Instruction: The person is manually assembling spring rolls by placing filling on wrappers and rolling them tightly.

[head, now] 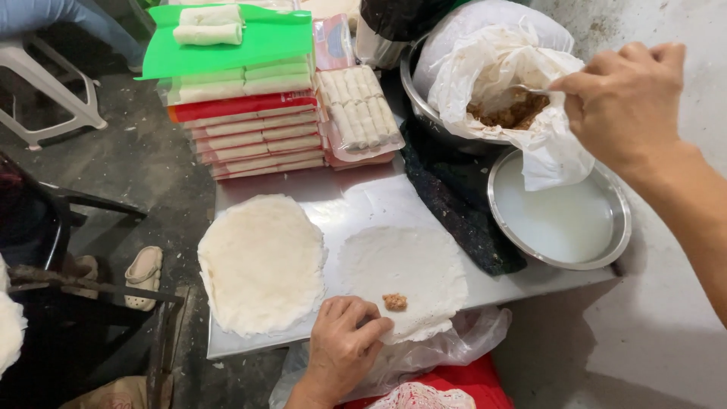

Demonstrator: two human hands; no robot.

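My left hand (342,347) rests on the near edge of a single thin round rice-paper wrapper (401,273) that lies flat on the metal table (356,201). A small lump of brown filling (394,301) sits on that wrapper, just right of my fingers. My right hand (625,102) is raised at the upper right, gripping a spoon (528,90) whose bowl dips into brown minced filling (509,113) inside a white plastic bag (485,68) set in a metal bowl (424,102). A stack of wrappers (261,261) lies to the left.
Trays of finished white rolls (250,125) are stacked at the back under a green board (227,45); one tray (357,113) leans beside them. A round metal pan of white liquid (560,216) sits right, a dark cloth (454,201) beside it. White stool (45,83) far left.
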